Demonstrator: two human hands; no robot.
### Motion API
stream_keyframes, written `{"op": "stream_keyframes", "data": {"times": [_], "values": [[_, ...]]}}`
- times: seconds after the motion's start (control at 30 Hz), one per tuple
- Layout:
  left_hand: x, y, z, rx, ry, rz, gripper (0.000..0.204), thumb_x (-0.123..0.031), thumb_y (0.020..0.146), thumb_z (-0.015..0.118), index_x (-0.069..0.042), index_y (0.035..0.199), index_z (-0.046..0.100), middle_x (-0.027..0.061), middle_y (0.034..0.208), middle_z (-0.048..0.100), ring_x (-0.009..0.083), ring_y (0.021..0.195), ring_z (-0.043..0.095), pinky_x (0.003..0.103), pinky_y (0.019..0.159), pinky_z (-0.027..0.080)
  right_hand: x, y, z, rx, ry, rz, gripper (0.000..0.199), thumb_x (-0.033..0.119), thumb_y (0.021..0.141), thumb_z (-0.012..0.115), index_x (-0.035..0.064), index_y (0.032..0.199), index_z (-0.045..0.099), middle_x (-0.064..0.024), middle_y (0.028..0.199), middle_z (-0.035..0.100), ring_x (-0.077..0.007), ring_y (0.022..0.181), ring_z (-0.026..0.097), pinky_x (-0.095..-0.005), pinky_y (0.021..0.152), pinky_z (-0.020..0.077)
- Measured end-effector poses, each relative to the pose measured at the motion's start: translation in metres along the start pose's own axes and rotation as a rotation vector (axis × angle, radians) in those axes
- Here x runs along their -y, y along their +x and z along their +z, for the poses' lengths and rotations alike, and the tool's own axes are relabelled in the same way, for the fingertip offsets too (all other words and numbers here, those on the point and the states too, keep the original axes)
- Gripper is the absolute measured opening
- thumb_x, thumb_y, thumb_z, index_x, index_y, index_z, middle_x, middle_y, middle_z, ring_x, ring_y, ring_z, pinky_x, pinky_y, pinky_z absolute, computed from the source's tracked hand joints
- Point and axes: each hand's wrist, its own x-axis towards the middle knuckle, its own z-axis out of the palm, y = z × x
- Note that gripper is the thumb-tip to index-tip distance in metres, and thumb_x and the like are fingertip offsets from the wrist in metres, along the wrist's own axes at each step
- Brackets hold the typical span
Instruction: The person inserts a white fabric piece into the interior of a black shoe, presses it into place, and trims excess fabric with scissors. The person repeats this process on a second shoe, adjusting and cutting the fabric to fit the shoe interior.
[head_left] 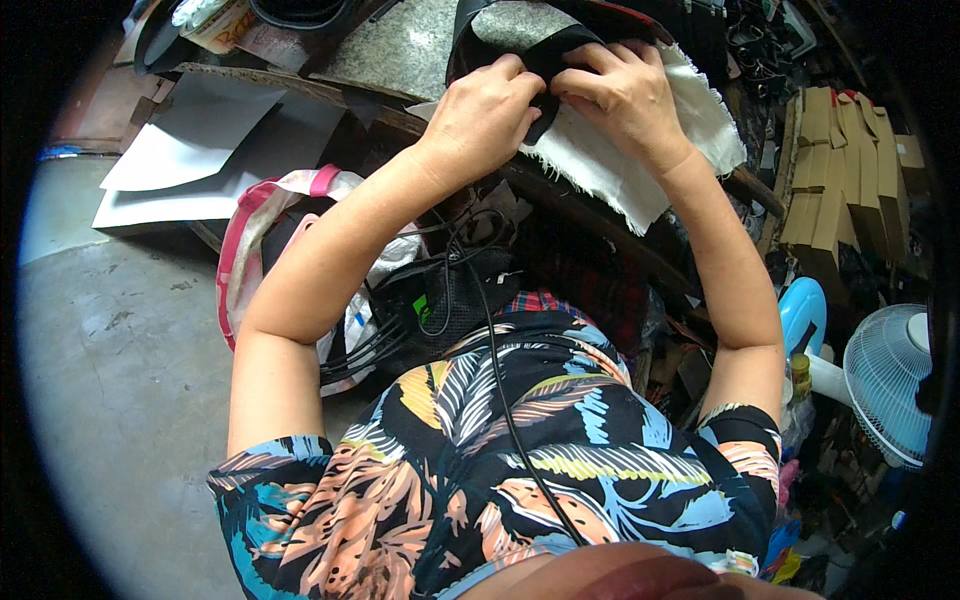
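Note:
My left hand (484,116) is closed, with its fingertips pinching a piece of black sheet material (556,48) at the edge of the work table. Close beside it, my right hand (632,104) has bent fingers closed on the same piece. The black material curves up and round in a loop beyond my hands; whether it is leather or fabric I cannot tell. Under my right hand and wrist, a white cloth (600,165) with frayed edges hangs over the table's near side. My fingertips partly hide where the black material is gripped.
A speckled grey slab (400,48) tops the table. White sheets (195,135) lean at the left, near a pink-and-white bag (228,270). Black cables (480,270) hang before me. At the right are flattened cardboard pieces (838,170) and a white fan (888,380).

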Motion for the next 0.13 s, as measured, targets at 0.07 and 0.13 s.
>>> {"op": "stream_keyframes", "data": {"times": [0.07, 0.13], "values": [[0.0023, -0.0001, -0.001, 0.041, 0.005, -0.002, 0.028, -0.013, 0.085, 0.07, -0.004, 0.111, 0.065, 0.0145, 0.106, 0.062, 0.0351, 0.096, 0.065, 0.042, 0.084, 0.054, 0.0012, -0.0016, 0.0047, -0.058, 0.013, 0.005, 0.016, 0.026, 0.08, 0.074, 0.0278, 0.096, 0.073, 0.0049, 0.101, 0.067, -0.0187, 0.093, 0.065, -0.0403, 0.086, 0.0438], [0.0027, 0.0, -0.0026, 0.064, 0.011, -0.014, 0.03, -0.014, 0.086, 0.07, -0.005, 0.114, 0.066, 0.0147, 0.107, 0.062, 0.0347, 0.098, 0.065, 0.042, 0.085, 0.054, 0.0011, -0.0014, 0.0094, -0.088, 0.024, 0.007, 0.014, 0.027, 0.081, 0.073, 0.0286, 0.094, 0.073, 0.0061, 0.099, 0.067, -0.0177, 0.092, 0.065, -0.0411, 0.084, 0.044]]}}
